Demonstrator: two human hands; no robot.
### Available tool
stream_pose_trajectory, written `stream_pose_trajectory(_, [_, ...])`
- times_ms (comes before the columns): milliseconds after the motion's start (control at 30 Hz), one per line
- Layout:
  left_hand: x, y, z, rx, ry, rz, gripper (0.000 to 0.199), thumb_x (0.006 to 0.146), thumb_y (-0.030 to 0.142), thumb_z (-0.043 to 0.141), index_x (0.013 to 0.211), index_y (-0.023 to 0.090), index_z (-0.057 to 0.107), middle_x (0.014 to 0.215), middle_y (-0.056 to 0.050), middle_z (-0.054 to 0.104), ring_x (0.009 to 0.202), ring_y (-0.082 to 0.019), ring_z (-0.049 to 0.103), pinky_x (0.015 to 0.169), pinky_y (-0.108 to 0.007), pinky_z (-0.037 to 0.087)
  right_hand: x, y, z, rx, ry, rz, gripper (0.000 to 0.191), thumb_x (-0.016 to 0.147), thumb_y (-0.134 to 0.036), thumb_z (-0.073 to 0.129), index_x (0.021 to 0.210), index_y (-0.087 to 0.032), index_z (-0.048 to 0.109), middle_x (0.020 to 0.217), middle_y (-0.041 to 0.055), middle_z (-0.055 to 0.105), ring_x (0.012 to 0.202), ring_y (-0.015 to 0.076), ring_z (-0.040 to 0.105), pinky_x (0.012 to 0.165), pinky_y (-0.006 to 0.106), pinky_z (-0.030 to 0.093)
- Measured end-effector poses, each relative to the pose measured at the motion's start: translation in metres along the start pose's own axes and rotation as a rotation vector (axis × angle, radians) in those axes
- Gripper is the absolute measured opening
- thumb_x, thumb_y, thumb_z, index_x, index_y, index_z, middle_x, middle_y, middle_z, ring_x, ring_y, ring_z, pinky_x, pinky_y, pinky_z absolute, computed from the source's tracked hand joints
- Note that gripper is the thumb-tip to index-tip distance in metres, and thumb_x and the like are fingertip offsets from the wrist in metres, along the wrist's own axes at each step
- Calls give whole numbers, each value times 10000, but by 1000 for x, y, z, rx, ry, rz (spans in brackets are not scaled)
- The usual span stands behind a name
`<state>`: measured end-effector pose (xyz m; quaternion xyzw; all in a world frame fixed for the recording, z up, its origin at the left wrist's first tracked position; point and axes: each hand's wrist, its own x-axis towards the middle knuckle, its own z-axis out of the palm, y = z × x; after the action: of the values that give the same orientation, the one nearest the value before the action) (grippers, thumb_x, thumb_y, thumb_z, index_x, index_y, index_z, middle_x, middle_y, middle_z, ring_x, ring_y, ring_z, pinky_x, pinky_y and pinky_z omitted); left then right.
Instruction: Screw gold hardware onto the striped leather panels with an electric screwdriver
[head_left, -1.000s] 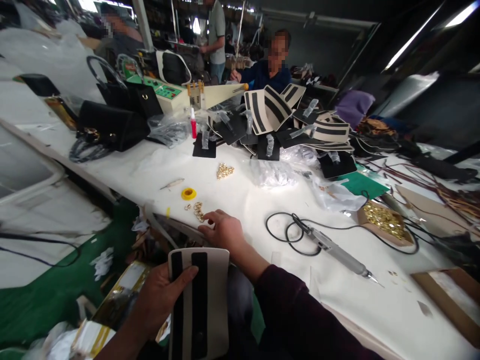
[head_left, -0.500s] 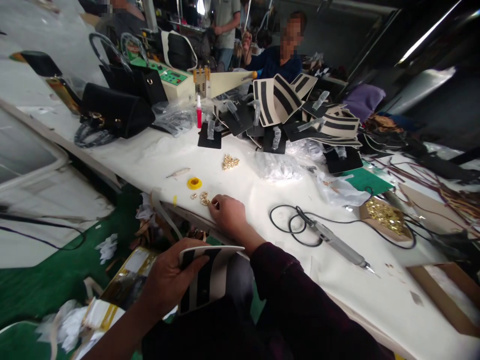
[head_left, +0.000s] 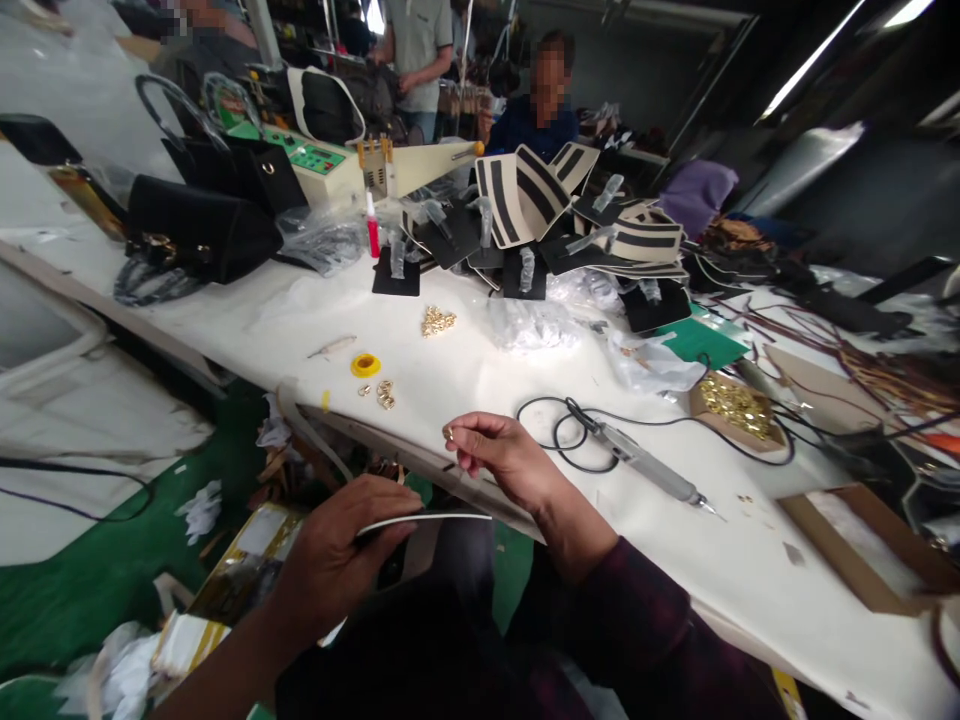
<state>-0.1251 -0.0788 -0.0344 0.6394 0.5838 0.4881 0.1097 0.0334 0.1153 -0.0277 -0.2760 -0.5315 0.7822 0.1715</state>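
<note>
My left hand (head_left: 341, 555) grips a thin striped bag panel (head_left: 450, 518) above my lap. The panel is turned nearly edge-on, so mostly its white edge shows. Over the table's front edge, my right hand (head_left: 502, 458) pinches a small gold-coloured metal piece (head_left: 449, 434) between thumb and fingertips; its exact kind is too small to make out. On the table, left of that hand, lie several gold rings (head_left: 385, 394) beside a yellow tape roll (head_left: 365, 365). Farther back sits a small heap of gold metal fittings (head_left: 436, 321).
Right of my hand lies a grey electric screwdriver (head_left: 652, 470) with a looped black cable. Cardboard boxes (head_left: 731, 412) of gold parts and white material stand farther right. Striped panels (head_left: 521, 195), a red-filled bottle (head_left: 373, 228) and black handbags (head_left: 202, 228) line the back. People sit and stand beyond.
My right hand has lifted off the gold rings and come back right with a small gold piece. The panel in my left hand has tilted from showing its stripes to nearly edge-on.
</note>
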Motion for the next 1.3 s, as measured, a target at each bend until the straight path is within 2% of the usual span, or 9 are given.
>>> stream_pose_trajectory(100, [12,10,8,16,-59,55,155,971,175,693,1088,231,776,1049,-44,802,978,-164,762,915,-265,610,-41,1,-7,160,-10,58,402,733,-478,937,916,-156,783,829,33,725,671,107,596,635,234,468])
stream_pose_trajectory(200, [23,23,17,8,-117,103,157,971,161,688,1087,227,770,1046,-44,795,986,-160,756,909,-257,608,-69,6,-15,218,-16,57,366,735,-450,948,884,-158,788,818,25,721,691,105,598,674,233,464])
stream_pose_trajectory(367, [29,41,31,20,-239,220,226,977,185,682,1182,243,756,1120,-71,790,1049,-192,747,941,-306,618,-107,4,-31,93,-19,-18,343,787,-465,912,922,-166,815,810,23,714,736,128,601,730,261,476])
stream_pose_trajectory(567, [25,59,45,98,-220,375,281,995,205,630,1222,293,769,1093,-68,801,1106,-242,732,960,-386,633,-145,-8,-43,-22,-74,-7,347,799,-475,895,928,-162,820,865,25,734,784,140,636,781,273,523])
stream_pose_trajectory(700, [24,72,51,190,-204,440,307,987,192,641,1236,320,768,1025,-32,797,1108,-228,721,968,-353,629,-162,-12,-48,-37,-86,-22,341,810,-477,884,931,-164,821,891,31,754,805,151,674,794,281,551])
stream_pose_trajectory(833, [29,84,56,219,-233,517,255,969,181,672,1183,273,774,971,-18,795,1061,-207,727,958,-306,622,-174,-14,-53,-83,-102,-63,281,860,-433,845,933,-163,821,899,34,765,819,153,688,801,279,563])
stream_pose_trajectory(1033, [30,92,65,227,-260,509,240,1000,190,636,1169,292,773,957,-15,794,1034,-202,736,925,-315,627,-182,-14,-58,-205,-84,-119,278,885,-442,818,946,-171,826,909,35,770,842,171,700,795,282,555])
stream_pose_trajectory(1300, [31,98,72,218,-283,538,215,979,118,648,1126,228,760,951,-25,782,1022,-189,720,917,-297,622,-192,-28,-64,-528,-154,-267,156,980,-302,728,968,-171,812,919,44,750,850,161,695,798,257,531])
